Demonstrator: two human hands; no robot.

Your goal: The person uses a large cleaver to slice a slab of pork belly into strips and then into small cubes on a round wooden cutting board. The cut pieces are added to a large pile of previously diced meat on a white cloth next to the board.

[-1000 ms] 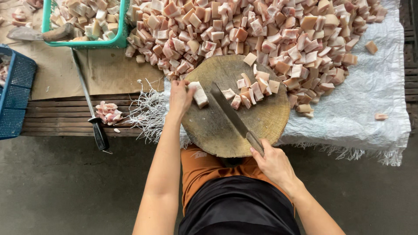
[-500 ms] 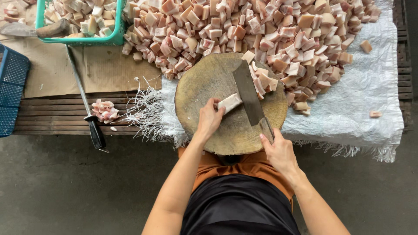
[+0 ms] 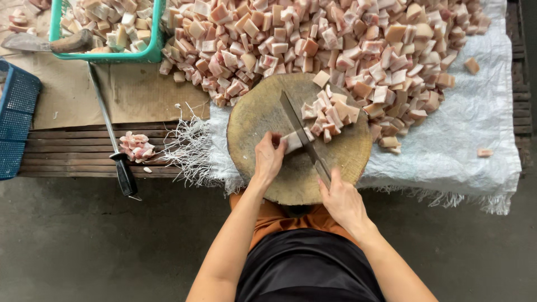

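- Where the wooden slats meet brown paper at far left: blue plastic crate, green plastic basket of meat cubes, long black-handled sharpening steel.
- Round wooden chopping block, centre: left hand pinches a pale strip of fatty meat flat.
- Right hand grips a long-bladed cleaver, blade on the strip.
- Heap of cut pink meat cubes on white woven sacking, right.

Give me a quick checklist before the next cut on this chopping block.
1. Right hand grips the cleaver handle: ok.
2. Left hand steadies the meat strip: ok.
3. Left fingertips apart from the blade: cannot tell, they sit very close.
4. Strip lies on the round wooden block: ok.
5. Cut cubes lie beyond the blade, away from the left hand: ok.
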